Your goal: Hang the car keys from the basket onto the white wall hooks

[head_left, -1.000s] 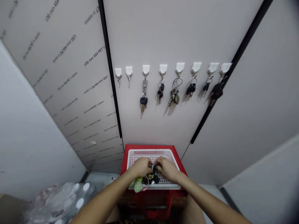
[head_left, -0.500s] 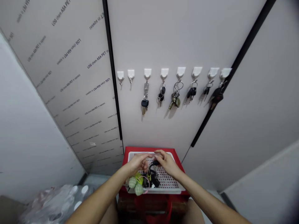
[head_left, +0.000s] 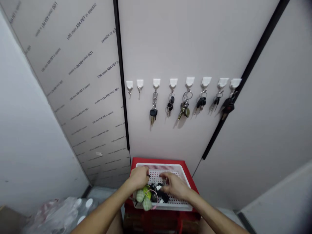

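A white perforated plastic basket [head_left: 159, 169] sits on a red crate [head_left: 158, 161] below the wall. In it lies a heap of keys with black fobs [head_left: 158, 191], beside green knitted charms [head_left: 143, 199] on a pink loop. My left hand [head_left: 138, 178] hangs over the basket's left side with curled fingers, and a small dark bit shows at the fingertips. My right hand [head_left: 174, 186] is just above the black keys, fingers loosely apart, holding nothing that I can see. Part of the heap is hidden under my hands.
Several white adhesive hooks [head_left: 187, 82] run in a row on the pale wall panel [head_left: 156, 52], most carrying keys. A black vertical strip [head_left: 121, 81] edges the panel. A clear plastic bag [head_left: 73, 211] lies on the floor at lower left.
My hands have moved apart: the left went toward the basket's left side, the right down onto the keys. The black key they were over now lies lower in the basket.
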A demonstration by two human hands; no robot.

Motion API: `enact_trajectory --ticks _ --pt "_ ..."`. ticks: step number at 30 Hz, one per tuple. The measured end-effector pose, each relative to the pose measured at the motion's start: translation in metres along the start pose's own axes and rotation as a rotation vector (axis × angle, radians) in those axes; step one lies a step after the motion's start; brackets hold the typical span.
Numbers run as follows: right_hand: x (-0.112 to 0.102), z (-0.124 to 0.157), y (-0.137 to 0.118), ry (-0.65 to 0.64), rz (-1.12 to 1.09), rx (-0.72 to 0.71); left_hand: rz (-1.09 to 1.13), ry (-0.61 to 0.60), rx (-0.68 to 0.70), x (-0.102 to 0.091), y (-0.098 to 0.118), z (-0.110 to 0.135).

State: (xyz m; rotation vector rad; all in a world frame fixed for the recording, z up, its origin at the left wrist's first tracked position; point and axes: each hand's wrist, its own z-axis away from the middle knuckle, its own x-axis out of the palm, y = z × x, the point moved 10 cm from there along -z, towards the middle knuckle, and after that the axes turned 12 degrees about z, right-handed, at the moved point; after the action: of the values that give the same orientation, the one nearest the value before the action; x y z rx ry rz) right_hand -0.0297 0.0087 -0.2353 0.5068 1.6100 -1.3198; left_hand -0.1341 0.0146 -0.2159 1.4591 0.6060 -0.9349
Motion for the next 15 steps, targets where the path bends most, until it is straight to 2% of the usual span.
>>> enact_trajectory --ticks 3,6,11,15 --pt "0.017 0.007 -0.002 -0.084 0.307 -0.050 -0.063 0.009 -0.007 -0.004 0.000 0.001" --pt "0.019 0.007 0.003 -0.119 0.398 -0.026 -0.085 -0.040 -0.011 0.001 0.001 0.001" --pt "-0.008 0.001 0.021 -0.008 0.405 0.040 -0.055 -0.056 -0.007 0.002 -0.001 0.000" --pt "-0.023 -0.004 0.033 0.068 0.192 0.088 -0.001 0.020 0.041 -0.008 0.002 -0.004"
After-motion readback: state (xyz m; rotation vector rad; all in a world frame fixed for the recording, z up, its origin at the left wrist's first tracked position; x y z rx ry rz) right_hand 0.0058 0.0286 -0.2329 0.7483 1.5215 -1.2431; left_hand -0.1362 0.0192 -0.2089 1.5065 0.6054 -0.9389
